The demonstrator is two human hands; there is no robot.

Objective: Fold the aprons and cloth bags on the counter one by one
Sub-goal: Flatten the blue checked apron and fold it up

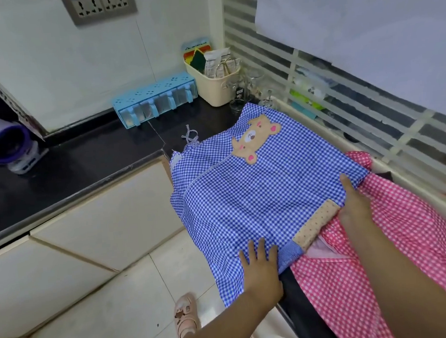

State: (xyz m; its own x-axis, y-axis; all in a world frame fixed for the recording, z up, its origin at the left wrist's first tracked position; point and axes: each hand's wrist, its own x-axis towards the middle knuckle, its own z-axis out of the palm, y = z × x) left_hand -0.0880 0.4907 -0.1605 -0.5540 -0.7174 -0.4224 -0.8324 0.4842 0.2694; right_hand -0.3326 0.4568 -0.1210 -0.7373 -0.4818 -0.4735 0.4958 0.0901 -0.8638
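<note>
Head view, near to far. The left hand (261,265) lies flat on the near corner of the blue checked apron (244,193), fingers straight and spread. It holds nothing and probably pins the cloth where it overhangs the front edge of the black bench (302,303), so that it cannot slide to the floor. The right hand (353,202) rests along the apron's right edge beside a dotted tan band (316,223), fingers extended and gripping nothing, seemingly to smooth or square that edge. The blue apron lies spread across the bench, its right part overlapping a pink checked apron (356,278) that lies rumpled beneath and beside it, apparently unfolded. Further off, a bear patch (254,139) faces up, which suggests the front of the apron is uppermost. Its tie strings (190,138) lie knotted at the far left corner. Beyond, well apart from the cloth, a blue spice rack (156,101) and a cream basket (210,82) stand against the wall. Judged stage: flattening, ahead of a fold.
</note>
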